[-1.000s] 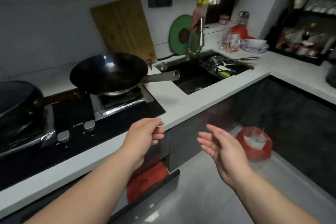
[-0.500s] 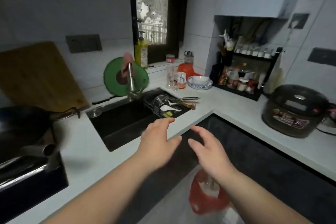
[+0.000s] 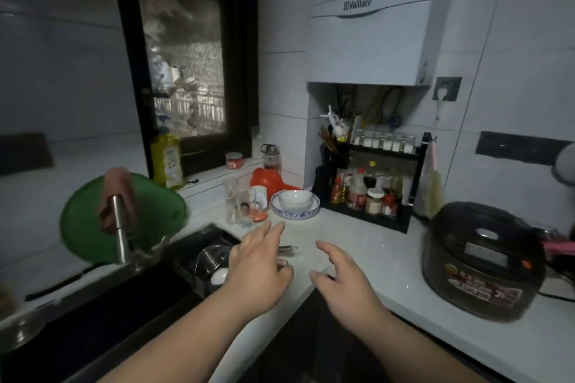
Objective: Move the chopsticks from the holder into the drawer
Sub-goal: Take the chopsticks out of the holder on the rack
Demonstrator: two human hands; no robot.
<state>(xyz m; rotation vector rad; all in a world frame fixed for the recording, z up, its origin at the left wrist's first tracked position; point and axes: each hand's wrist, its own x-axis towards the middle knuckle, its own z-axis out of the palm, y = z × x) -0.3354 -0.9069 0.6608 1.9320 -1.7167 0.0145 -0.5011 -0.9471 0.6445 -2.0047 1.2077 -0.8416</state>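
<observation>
Nearest the camera, two bare forearms reach forward over the corner of the white stone countertop (image 3: 357,233). The left hand (image 3: 258,270) hangs palm down at about 11 o'clock from the right hand (image 3: 348,284), its fingers loosely spread and holding nothing. The right hand is likewise empty, thumb out and fingers relaxed and apart.

At 9 o'clock from the left hand lies the black sunken sink (image 3: 130,298) with a wire dish rack (image 3: 208,261) inside; behind it stand a steel tap (image 3: 119,230) and a round green plastic board (image 3: 124,218), blurred. At 3 o'clock from the right hand sits a dark brown rice cooker (image 3: 482,261).

Farther on, at 12 o'clock, a white bowl on a blue-patterned plate (image 3: 295,205) stands beside clear glasses (image 3: 245,205). In the far corner at 1 o'clock is a black two-tier spice rack (image 3: 373,183); at its left end a black holder (image 3: 334,154) carries the brown wooden chopsticks (image 3: 325,135), upright and well apart from both hands. The drawer is out of view.
</observation>
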